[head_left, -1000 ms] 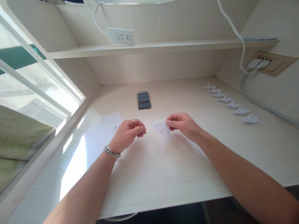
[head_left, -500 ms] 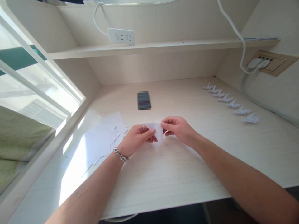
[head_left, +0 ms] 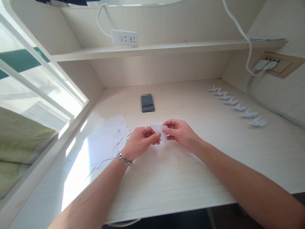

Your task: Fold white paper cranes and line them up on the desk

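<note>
A small folded piece of white paper (head_left: 159,130) is held just above the pale wooden desk (head_left: 181,178), near its middle. My left hand (head_left: 140,142), with a ring and a chain bracelet, pinches the paper's left side. My right hand (head_left: 179,133) pinches its right side with thumb and forefinger. Both hands are closed on the paper and nearly touch each other.
Loose white paper sheets (head_left: 105,143) lie left of my hands in sunlight. A row of several folded paper cranes (head_left: 234,105) runs along the right. A dark blurred card-sized object (head_left: 147,103) lies further back. A power strip (head_left: 125,37) sits on the shelf; a wall socket (head_left: 274,65) is right.
A second ago only my right hand held the paper. My left hand moved right and took hold of it; both hands now pinch it together nearer the middle.
</note>
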### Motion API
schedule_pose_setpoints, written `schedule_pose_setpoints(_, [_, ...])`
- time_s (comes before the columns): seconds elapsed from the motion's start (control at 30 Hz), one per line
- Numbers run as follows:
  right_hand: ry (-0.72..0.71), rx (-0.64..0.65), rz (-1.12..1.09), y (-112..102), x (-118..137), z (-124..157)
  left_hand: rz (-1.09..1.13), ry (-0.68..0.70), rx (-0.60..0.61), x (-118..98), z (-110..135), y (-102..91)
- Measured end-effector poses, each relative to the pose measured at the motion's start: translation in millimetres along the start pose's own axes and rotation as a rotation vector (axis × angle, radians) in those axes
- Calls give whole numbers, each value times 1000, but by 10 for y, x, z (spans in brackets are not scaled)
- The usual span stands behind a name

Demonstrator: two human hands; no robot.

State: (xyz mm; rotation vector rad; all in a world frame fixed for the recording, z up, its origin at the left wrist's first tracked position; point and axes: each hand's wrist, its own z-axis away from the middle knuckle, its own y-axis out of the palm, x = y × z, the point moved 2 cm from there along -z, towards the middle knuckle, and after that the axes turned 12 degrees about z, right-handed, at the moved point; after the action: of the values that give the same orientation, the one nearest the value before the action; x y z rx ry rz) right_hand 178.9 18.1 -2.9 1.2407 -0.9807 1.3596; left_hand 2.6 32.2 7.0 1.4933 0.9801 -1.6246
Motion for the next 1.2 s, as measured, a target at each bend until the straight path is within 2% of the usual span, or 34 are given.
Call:
schedule_pose_setpoints(0.2, [60,23,-229,-3,7,2,181,84,61,-1,10,37])
schedule_pose_setpoints(0.37, [72,116,-289,4,2,17,162,120,36,-29,18,60])
schedule_pose_setpoints(0.7, [93,168,-288,60,-3,28,239,147,-82,-37,12,51])
schedule_pose_setpoints(1.2, [99,163,-290,55,-41,16,240,159,-32,-65,7,62])
